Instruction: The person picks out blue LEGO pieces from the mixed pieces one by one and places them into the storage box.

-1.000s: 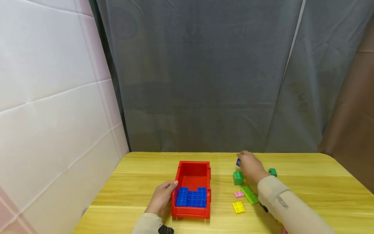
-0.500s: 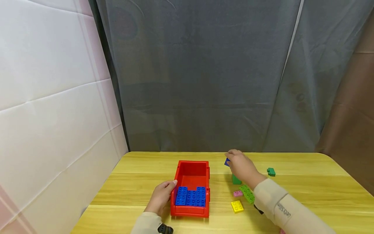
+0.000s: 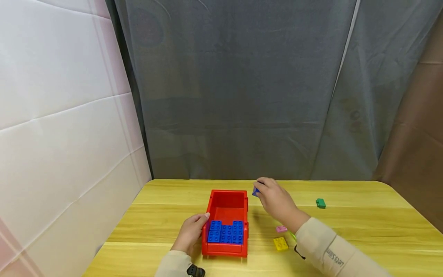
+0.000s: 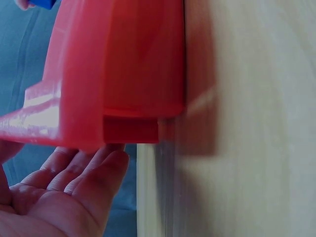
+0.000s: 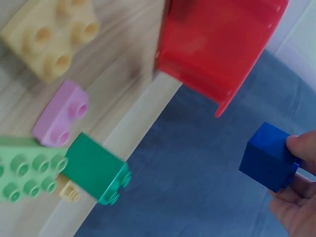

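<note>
A red plastic bin (image 3: 225,251) stands on the table, with several blue building bricks (image 3: 226,234) packed in its near half. At its left side my left hand (image 3: 189,232) holds the wall, thumb over the rim and fingers along the outside. Above the table, to the right of the bin's far end, my right hand (image 3: 277,199) pinches a blue building brick (image 5: 266,155) between thumb and fingers. In the right wrist view that brick is well apart from the bin's wall (image 5: 217,47).
Right of the bin lie a pink brick (image 3: 281,229), a yellow brick (image 3: 280,244) and, farther off, a small green brick (image 3: 320,203). The right wrist view also shows a larger green brick (image 5: 96,168) and a light green brick (image 5: 29,170). A grey curtain (image 3: 228,96) hangs behind the table.
My right hand has moved left toward the bin, carrying the blue brick over the green one. My left hand and the bin have stayed in place.
</note>
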A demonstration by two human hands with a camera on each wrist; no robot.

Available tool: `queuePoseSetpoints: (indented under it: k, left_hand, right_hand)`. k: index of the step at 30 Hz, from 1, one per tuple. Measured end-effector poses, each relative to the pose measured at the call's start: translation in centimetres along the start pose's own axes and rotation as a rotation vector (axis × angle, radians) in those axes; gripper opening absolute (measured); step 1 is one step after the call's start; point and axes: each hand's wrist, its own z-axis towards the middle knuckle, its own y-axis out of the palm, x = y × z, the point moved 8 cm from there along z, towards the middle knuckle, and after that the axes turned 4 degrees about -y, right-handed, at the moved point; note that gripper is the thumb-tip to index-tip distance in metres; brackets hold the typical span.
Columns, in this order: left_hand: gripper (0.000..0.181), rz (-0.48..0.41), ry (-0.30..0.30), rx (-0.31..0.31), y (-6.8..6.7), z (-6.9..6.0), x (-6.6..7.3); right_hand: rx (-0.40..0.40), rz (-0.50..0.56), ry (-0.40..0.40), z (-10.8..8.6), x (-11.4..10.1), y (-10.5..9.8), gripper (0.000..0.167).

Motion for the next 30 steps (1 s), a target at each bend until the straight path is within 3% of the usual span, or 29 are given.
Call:
queuePoseSetpoints:
  k: [16, 30]
  left_hand:
    - [0.046, -0.041, 0.017, -0.011, 0.4, 0.1, 0.1]
    - [0.049, -0.036, 0.008, -0.016, 0.5, 0.0, 0.1]
  right_hand:
    - [0.004, 0.085, -0.074, 0.1, -3.3, 0.1, 0.040]
    - [-0.093, 0.133, -0.071, 0.6, -5.5, 1.7, 0.042]
